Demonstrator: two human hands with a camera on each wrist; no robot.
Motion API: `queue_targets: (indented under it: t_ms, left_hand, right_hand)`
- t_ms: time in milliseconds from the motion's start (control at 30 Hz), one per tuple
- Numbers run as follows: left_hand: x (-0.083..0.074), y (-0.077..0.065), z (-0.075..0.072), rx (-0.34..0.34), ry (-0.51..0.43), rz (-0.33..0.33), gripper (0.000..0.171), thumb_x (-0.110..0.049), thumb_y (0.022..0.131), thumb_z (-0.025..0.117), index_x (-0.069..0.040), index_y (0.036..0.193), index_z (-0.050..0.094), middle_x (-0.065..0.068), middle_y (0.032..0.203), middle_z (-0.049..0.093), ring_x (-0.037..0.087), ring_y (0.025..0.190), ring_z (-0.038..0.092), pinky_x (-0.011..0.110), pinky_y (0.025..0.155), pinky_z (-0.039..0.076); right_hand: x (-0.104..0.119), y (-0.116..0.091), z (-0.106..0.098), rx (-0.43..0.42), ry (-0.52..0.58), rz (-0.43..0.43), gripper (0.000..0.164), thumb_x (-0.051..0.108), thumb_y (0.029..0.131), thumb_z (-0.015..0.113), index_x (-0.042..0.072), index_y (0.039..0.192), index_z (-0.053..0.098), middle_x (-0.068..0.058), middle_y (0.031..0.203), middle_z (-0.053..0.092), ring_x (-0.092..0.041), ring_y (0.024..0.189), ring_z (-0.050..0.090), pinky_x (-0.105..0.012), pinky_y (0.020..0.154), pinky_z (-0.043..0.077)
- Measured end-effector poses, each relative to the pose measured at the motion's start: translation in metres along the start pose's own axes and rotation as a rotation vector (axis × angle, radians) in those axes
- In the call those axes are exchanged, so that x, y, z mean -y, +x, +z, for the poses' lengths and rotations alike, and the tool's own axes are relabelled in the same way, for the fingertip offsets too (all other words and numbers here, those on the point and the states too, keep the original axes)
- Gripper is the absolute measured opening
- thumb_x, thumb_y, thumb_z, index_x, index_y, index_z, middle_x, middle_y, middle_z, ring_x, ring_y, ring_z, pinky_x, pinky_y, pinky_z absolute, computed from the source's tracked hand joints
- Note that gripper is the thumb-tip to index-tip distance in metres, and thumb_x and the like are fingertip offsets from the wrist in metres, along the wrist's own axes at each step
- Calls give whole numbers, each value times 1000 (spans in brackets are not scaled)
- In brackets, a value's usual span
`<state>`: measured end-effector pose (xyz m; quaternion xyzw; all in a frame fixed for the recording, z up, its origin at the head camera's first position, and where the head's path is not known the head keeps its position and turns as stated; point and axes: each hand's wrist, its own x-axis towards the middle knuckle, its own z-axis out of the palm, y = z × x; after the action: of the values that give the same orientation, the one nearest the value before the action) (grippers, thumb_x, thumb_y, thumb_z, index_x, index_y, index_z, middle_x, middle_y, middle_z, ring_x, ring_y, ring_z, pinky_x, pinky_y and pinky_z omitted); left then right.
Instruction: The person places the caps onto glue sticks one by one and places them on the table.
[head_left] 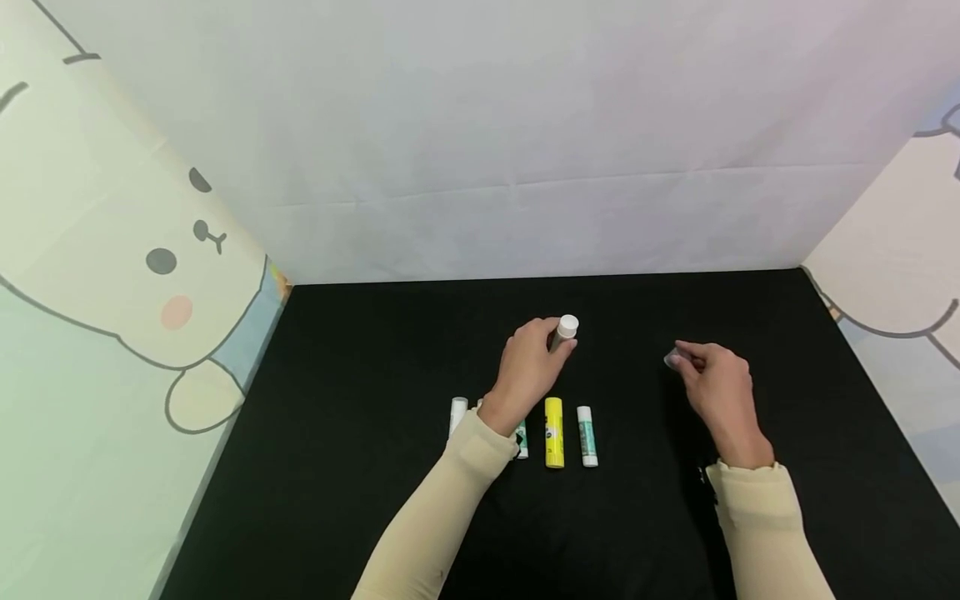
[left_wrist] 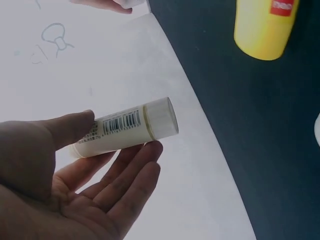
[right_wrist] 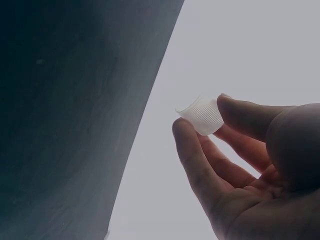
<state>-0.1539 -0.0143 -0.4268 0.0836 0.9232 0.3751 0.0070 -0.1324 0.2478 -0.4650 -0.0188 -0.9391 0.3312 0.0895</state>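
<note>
My left hand (head_left: pixel 527 362) holds a glue stick (left_wrist: pixel 120 125) with a white body, a barcode and a pale end piece. It is pinched between the thumb on one side and the fingers on the other. In the head view its white end (head_left: pixel 568 325) points up above the black table. To the right, my right hand (head_left: pixel 716 387) pinches a small translucent ribbed cap (right_wrist: pixel 202 116) between thumb and fingertips, its rim facing away from the palm. The two hands are well apart.
On the black tabletop (head_left: pixel 360 358), a yellow glue stick (head_left: pixel 554 433) and a white-and-green one (head_left: pixel 587 437) lie side by side. Left of them are another green-labelled stick (head_left: pixel 522 440), partly hidden by my left arm, and a white stick (head_left: pixel 458 412). White cloth (head_left: pixel 525 225) borders the far edge.
</note>
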Motion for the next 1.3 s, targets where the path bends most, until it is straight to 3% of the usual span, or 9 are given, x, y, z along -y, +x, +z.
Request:
queue_targets:
  t_ms: [400, 667, 967, 1300]
  left_hand:
    - [-3, -16, -5, 31, -43, -13, 32, -20, 105, 69, -8, 134, 70, 9, 127, 74, 23, 113, 73, 37, 94, 60]
    - [1, -29, -3, 50, -47, -22, 29, -22, 104, 71, -9, 130, 72, 7, 121, 76, 17, 98, 73, 32, 85, 60]
    - [3, -41, -1, 69, -86, -52, 31, -21, 102, 73, -10, 131, 73, 6, 125, 75, 21, 110, 72, 38, 94, 60]
    - [3, -52, 0, 64, -84, -54, 29, -22, 101, 76, -11, 127, 75, 5, 120, 76, 19, 108, 72, 39, 92, 59]
  right_hand:
    - [11, -4, 3, 28, 27, -11, 32, 12, 105, 68, -6, 131, 71, -29, 111, 72, -35, 85, 68, -34, 64, 49]
    - [22, -7, 3, 23, 65, -49, 30, 12, 105, 68, -5, 129, 72, -28, 108, 73, -26, 75, 63, -24, 57, 45]
    - [38, -11, 1, 39, 134, -83, 30, 11, 104, 69, -4, 130, 72, -30, 116, 72, -40, 94, 73, -15, 63, 47]
    - [52, -15, 0, 63, 174, -134, 30, 8, 104, 69, -3, 131, 71, -29, 116, 73, -39, 95, 73, -11, 68, 47]
